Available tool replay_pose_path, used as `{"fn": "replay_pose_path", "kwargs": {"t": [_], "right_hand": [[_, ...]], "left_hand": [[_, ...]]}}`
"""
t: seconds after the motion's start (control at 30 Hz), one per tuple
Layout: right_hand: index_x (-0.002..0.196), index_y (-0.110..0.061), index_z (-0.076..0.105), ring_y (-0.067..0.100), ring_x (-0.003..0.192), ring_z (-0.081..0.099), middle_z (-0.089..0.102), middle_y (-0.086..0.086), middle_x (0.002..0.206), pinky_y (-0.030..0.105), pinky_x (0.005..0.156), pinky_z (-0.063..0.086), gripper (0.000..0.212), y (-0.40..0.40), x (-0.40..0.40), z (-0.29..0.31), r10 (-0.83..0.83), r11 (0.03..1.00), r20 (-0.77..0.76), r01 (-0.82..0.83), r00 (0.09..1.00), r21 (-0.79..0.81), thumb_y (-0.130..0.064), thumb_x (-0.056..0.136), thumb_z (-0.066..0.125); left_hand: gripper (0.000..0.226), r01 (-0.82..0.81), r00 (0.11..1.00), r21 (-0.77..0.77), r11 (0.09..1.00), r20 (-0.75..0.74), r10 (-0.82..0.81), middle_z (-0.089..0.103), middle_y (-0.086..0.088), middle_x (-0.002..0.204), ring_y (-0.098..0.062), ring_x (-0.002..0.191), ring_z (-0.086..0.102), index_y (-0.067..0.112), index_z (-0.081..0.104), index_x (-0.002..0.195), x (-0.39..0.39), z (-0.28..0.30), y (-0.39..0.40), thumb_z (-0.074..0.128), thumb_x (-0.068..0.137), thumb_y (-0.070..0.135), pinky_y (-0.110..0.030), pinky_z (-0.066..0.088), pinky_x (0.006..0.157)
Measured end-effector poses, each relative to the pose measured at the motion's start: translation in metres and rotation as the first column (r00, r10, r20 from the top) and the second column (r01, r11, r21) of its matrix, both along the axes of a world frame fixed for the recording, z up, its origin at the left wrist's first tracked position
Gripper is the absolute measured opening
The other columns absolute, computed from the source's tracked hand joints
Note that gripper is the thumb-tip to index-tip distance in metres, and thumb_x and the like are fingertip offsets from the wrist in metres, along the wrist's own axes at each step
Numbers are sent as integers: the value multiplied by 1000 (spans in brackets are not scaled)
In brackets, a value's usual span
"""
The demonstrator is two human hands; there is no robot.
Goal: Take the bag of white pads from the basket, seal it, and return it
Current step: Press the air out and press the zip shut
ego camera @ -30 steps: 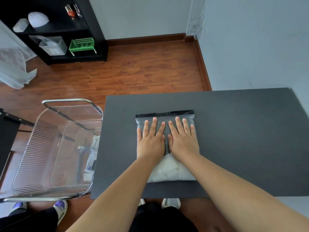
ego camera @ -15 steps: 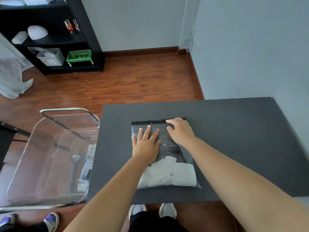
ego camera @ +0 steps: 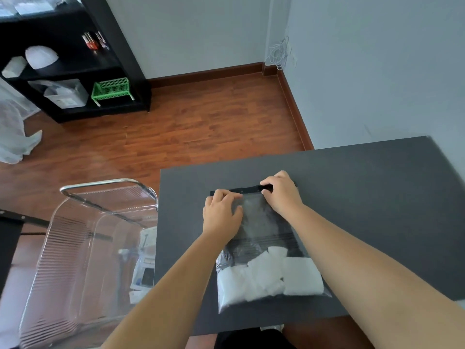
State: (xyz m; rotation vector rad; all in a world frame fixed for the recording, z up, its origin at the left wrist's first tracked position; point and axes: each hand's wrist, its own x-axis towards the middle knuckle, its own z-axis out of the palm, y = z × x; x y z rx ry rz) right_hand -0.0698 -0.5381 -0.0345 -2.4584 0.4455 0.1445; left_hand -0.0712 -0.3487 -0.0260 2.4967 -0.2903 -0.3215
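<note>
A clear plastic bag [ego camera: 261,238] lies flat on the dark table [ego camera: 364,197], its black zip strip [ego camera: 247,190] at the far end. White pads [ego camera: 266,278] fill its near end. My left hand [ego camera: 221,214] presses on the bag's upper left corner, fingers bent at the strip. My right hand [ego camera: 283,192] pinches the black strip towards its right end. The clear plastic basket [ego camera: 83,248] with a metal rim stands left of the table, lower than its top.
Several packets [ego camera: 144,270] lie in the basket's bottom. A black shelf unit [ego camera: 75,61] with a green crate [ego camera: 112,89] stands at the far left on the wooden floor. The wall runs close along the table's right side.
Both hands moved from lying flat on the bag's middle up to its black zip strip. The right hand went first, then the left. My head view shifted right and down.
</note>
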Motion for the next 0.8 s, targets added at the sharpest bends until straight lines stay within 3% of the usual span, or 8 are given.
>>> {"fn": "replay_pose_path", "kwargs": {"t": [0.17, 0.37, 0.47, 0.63, 0.8], "right_hand": [[91, -14, 71, 15, 79, 56, 54, -1, 99, 31, 69, 44, 6, 2, -4, -6, -24, 1000, 138, 22, 990, 14, -15, 85, 70], [83, -5, 70, 24, 77, 60, 61, 8, 92, 28, 57, 38, 3, -1, -12, -7, 125, 988, 321, -89, 939, -124, -7, 84, 70], [77, -2, 69, 29, 73, 58, 62, 11, 86, 26, 56, 35, 5, 3, -19, -6, 205, 970, 413, -128, 887, -207, 1, 80, 72], [81, -1, 70, 32, 69, 60, 69, 10, 81, 36, 57, 50, 3, 5, -20, -23, 206, 970, 445, -122, 872, -212, 2, 82, 70], [81, -1, 69, 34, 69, 61, 70, 11, 80, 39, 63, 52, 4, 3, -20, -19, 221, 967, 460, -131, 860, -219, 3, 83, 68]], "left_hand": [[39, 127, 992, 71, 989, 16, -128, 52, 7, 128, -26, 118, 41, 30, 59, 130, 30, -8, -18, 57, 92, 28, -36, 33, 99], [22, 113, 977, -6, 994, 184, -110, 58, 4, 104, -25, 102, 49, 29, 72, 107, 26, -12, -24, 68, 87, 24, -29, 27, 84], [21, 106, 962, 8, 994, 253, -105, 60, 3, 104, -27, 102, 50, 26, 71, 107, 22, -8, -23, 69, 86, 21, -30, 28, 81], [33, 258, 951, 61, 964, 157, -265, 60, 6, 113, -25, 109, 45, 29, 66, 120, 30, -20, -27, 57, 92, 14, -29, 24, 84], [25, 226, 935, 95, 970, 259, -243, 68, 11, 109, -28, 103, 52, 26, 71, 109, 27, -14, -28, 62, 89, 15, -36, 32, 85]]}}
